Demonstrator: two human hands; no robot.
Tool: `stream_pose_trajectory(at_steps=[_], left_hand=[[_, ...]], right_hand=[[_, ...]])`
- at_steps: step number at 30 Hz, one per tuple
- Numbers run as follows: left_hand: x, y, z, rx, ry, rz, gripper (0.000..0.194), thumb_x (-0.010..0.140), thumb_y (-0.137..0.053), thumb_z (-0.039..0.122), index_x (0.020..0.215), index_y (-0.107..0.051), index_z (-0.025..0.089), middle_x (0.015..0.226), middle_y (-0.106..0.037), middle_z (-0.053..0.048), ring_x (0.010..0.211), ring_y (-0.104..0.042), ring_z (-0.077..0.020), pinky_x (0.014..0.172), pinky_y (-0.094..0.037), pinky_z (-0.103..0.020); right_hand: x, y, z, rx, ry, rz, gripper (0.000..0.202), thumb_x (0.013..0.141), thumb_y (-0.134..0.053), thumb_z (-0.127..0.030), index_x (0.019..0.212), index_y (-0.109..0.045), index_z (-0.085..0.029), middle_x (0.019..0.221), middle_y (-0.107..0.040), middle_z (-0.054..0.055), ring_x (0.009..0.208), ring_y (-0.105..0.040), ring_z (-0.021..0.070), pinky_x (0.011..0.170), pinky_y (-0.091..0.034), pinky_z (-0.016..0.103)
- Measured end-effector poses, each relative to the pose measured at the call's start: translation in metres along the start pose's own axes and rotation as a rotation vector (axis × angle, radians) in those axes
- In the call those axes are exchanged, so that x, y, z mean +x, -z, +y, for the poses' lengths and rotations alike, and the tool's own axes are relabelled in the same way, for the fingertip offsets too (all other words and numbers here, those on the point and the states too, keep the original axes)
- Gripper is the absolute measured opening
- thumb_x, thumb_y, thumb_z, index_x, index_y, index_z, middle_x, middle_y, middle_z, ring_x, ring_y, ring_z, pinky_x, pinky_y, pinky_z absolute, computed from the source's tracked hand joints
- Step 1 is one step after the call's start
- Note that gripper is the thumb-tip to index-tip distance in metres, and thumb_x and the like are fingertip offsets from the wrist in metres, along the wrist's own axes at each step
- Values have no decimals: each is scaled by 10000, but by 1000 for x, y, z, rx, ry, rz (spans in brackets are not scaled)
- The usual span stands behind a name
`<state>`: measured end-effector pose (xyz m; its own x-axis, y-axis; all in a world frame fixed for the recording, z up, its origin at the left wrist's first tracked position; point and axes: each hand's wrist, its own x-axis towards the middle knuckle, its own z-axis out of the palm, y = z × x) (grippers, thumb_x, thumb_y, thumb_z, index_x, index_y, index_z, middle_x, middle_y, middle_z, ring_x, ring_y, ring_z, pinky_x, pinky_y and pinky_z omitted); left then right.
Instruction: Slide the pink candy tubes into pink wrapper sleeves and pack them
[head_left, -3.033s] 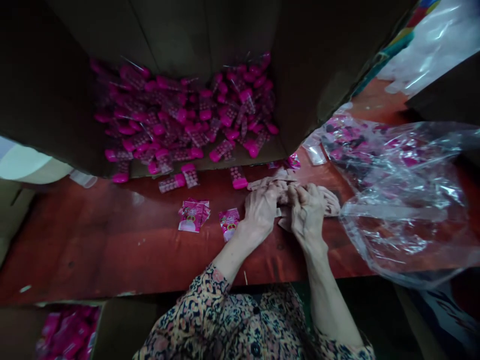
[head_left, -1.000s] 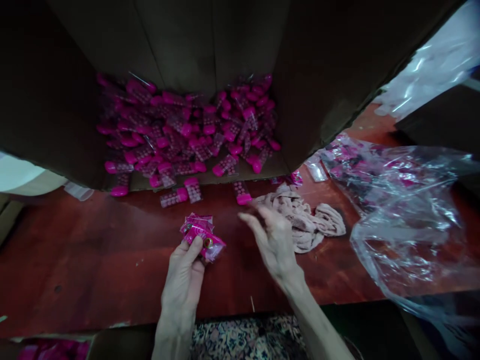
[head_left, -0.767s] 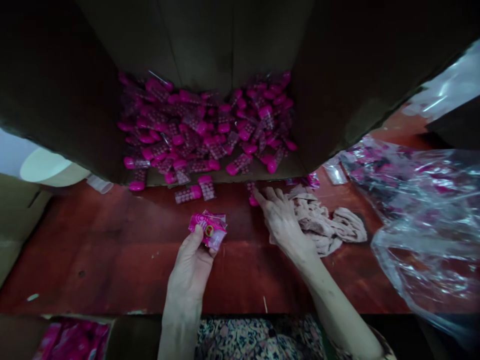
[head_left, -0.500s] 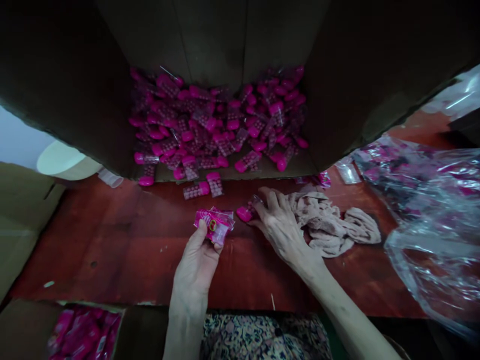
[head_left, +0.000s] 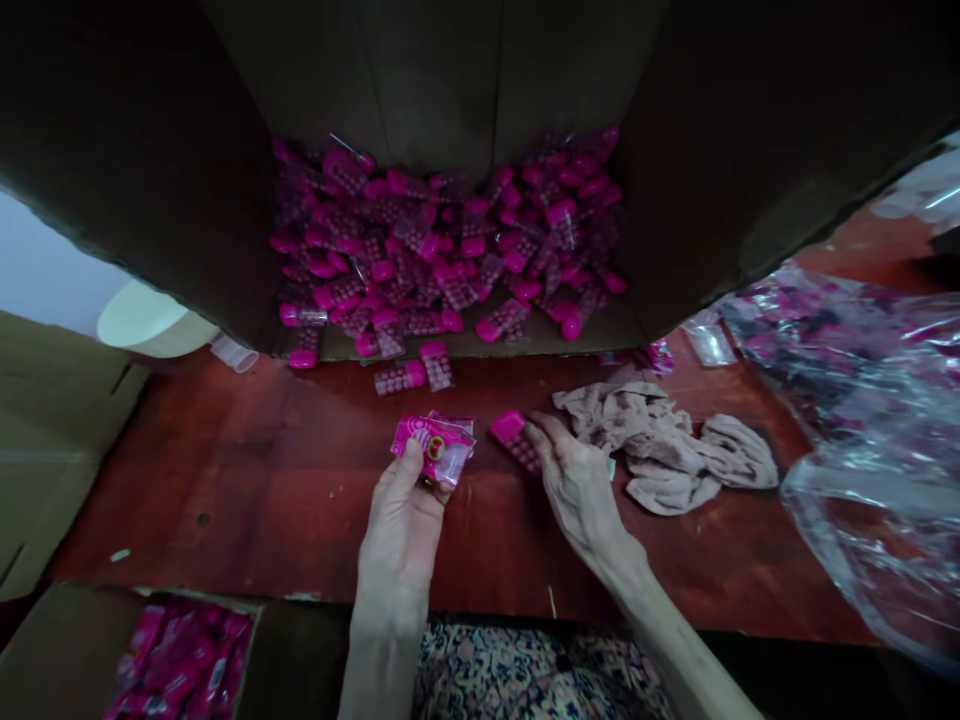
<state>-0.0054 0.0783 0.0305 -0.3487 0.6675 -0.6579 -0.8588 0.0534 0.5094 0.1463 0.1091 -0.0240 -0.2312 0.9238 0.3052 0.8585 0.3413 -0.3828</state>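
Observation:
My left hand (head_left: 403,525) pinches a few pink printed plastic sleeves (head_left: 433,446), thumb on top, above the red tabletop. To the right, my right hand (head_left: 574,475) has its fingers closed on a small clear bottle of pink balls with a pink cap (head_left: 517,440); the cap points up and left, and the fingers cover part of the bottle. Two similar bottles (head_left: 416,375) lie on the table just beyond my hands. Many more such bottles (head_left: 450,260) are heaped inside a large cardboard box (head_left: 450,90) lying open toward me.
A crumpled beige cloth (head_left: 667,440) lies right of my right hand. Farther right is a large clear plastic bag (head_left: 870,430) with pink items. A white round container (head_left: 150,320) stands at the left. Below the table edge, a carton holds pink packets (head_left: 184,655).
My right hand has gripped the bottle and turned it, lifting its cap end away from the table. My left hand holds the sleeves much as before. The whole view has shifted slightly.

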Motion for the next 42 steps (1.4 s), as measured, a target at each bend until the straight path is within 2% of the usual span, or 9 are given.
stream_pose_trajectory(at_steps=[6,11,15,18,22,26,32,37,42], left_hand=[[-7,2,-10,111,-58,-104,105,666,-733,137,763,-697,121,756,-712,-42,662,-636,-108,589,-491,-178],[-11,8,-19,275,-63,-181,155,631,-760,202,741,-687,120,679,-669,-10,541,-557,-68,503,-437,-169],[-8,13,-26,358,-92,-153,188,625,-765,246,711,-659,116,634,-633,5,479,-504,-54,427,-376,-167],[-4,14,-28,344,-97,-141,186,647,-753,246,751,-661,122,661,-635,8,503,-514,-53,428,-371,-160],[0,13,-26,206,-66,-98,160,634,-765,220,716,-658,134,639,-630,20,504,-518,-51,428,-384,-154],[2,10,-21,118,-21,-66,176,612,-780,217,686,-651,123,627,-640,6,500,-529,-64,398,-382,-155],[2,3,-18,89,5,70,91,672,-732,152,707,-659,111,624,-646,-6,518,-555,-79,443,-442,-170],[4,1,-20,112,-23,15,90,678,-730,170,718,-681,107,669,-682,-31,570,-597,-93,517,-489,-184],[4,3,-21,206,-31,-94,136,689,-713,132,821,-699,98,823,-718,-71,737,-650,-137,730,-525,-262]], right_hand=[[-5,30,-25,414,-140,130,275,883,-489,-344,1061,-615,-177,1060,-603,117,994,-541,254,839,-449,430],[1,39,-45,749,-129,66,70,767,-670,-259,782,-650,-194,793,-619,25,789,-582,183,719,-479,331],[0,34,-46,745,-129,79,123,807,-622,-201,686,-640,-189,697,-591,10,689,-555,159,640,-465,302],[-3,33,-40,685,-86,100,155,871,-528,-202,791,-658,-183,761,-611,33,737,-567,167,671,-480,301],[-8,25,-21,201,-160,161,284,885,-481,-283,1091,-603,-131,974,-595,141,904,-512,275,784,-464,445],[-14,8,-5,-99,-182,90,299,876,-462,-238,1108,-581,-93,986,-561,193,892,-479,322,733,-454,492],[-14,3,1,-28,-179,149,230,859,-445,-161,1063,-551,-171,1037,-557,154,967,-492,314,784,-435,502],[-19,18,3,230,-252,99,142,806,-544,-243,929,-575,-180,866,-600,74,773,-575,230,683,-490,376],[-30,29,-1,453,-364,132,233,795,-586,-295,1002,-581,-188,914,-615,53,820,-602,211,740,-494,383]])
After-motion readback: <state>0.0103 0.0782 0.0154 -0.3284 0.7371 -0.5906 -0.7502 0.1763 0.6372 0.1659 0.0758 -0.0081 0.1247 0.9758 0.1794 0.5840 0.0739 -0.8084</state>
